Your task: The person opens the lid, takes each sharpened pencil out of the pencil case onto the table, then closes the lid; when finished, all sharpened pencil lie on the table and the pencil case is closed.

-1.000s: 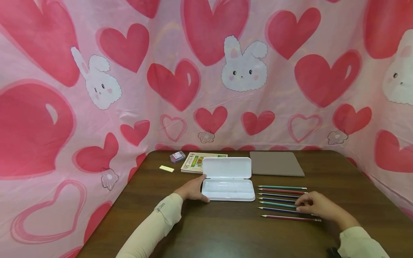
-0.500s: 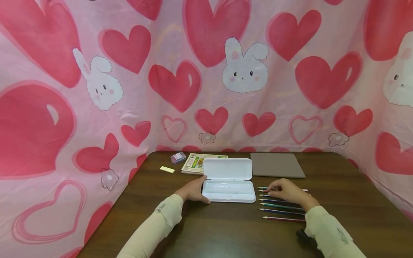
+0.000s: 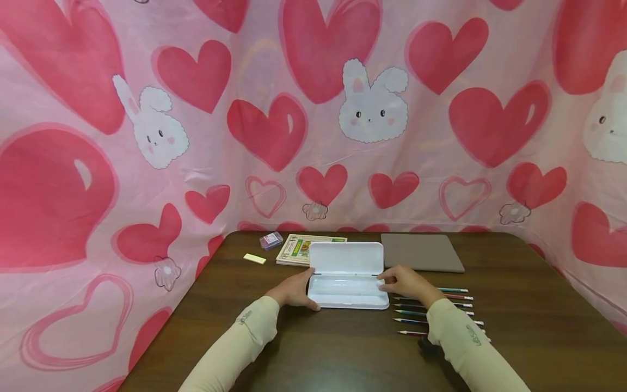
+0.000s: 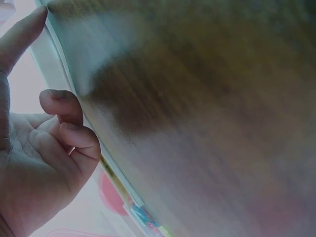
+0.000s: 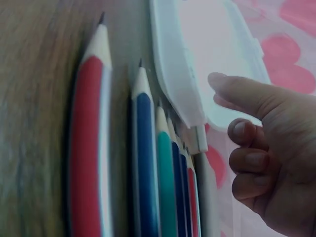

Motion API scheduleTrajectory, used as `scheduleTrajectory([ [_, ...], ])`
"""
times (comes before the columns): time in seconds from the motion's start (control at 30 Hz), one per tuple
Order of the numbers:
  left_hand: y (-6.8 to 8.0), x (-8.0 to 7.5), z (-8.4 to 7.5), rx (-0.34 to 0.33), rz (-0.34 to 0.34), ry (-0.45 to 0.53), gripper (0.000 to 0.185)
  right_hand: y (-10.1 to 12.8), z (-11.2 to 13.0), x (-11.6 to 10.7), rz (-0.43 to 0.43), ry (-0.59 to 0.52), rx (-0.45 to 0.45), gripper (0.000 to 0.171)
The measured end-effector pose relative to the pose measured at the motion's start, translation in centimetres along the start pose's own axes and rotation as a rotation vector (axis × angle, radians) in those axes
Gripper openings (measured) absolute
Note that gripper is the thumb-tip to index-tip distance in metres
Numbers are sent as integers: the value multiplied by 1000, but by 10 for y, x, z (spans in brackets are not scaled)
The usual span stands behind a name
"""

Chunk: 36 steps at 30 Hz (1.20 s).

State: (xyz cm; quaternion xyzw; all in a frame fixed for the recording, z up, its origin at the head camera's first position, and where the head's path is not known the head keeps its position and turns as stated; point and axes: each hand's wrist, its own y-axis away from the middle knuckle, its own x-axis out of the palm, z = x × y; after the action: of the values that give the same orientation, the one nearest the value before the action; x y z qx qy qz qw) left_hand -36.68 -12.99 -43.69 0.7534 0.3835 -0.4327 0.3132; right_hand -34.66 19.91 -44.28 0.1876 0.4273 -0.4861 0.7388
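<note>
A white pencil case (image 3: pixel 349 301) lies on the table with its lid raised. My left hand (image 3: pixel 294 289) grips its left end, thumb at the front corner and index finger by the hinge; in the left wrist view the thumb (image 4: pixel 30 32) is against the rim. My right hand (image 3: pixel 405 284) reaches over the right end, fingertips at the tray's back right corner. The right wrist view shows thumb and index extended over the case and the other fingers curled, with nothing between them. A row of pencils (image 3: pixel 410 312) lies under my right forearm, partly hidden.
Behind the case are booklets (image 3: pixel 299 247), a small clear purple box (image 3: pixel 271 240) and a pale yellow strip (image 3: pixel 254 258). A flat grey-brown board (image 3: pixel 422 252) lies at the back right. A heart-patterned cloth (image 3: pixel 264 130) encloses the table.
My right hand has moved left from the pencils' eraser ends, across the row, to the right end of the case. My left hand has stayed in place.
</note>
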Motion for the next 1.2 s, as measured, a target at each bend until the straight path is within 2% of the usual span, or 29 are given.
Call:
scheduleTrajectory([
  [0.13, -1, 1, 0, -3, 3, -6, 104, -3, 1, 3, 32, 42, 24, 33],
  [0.47, -4, 4, 3, -14, -4, -4, 105, -4, 0, 8, 91, 155, -41, 15],
  [0.67, -3, 3, 3, -32, 7, 14, 106, -4, 2, 8, 94, 112, -47, 11],
  [0.8, -3, 4, 4, -20, -6, -3, 106, -6, 1, 8, 91, 61, -67, 9],
  [1.0, -2, 6, 3, 4, -14, -20, 105, -9, -4, 10, 121, -30, -8, 17],
  [1.2, -3, 5, 4, 2, -20, -15, 105, -14, -5, 9, 127, -46, 3, 21],
])
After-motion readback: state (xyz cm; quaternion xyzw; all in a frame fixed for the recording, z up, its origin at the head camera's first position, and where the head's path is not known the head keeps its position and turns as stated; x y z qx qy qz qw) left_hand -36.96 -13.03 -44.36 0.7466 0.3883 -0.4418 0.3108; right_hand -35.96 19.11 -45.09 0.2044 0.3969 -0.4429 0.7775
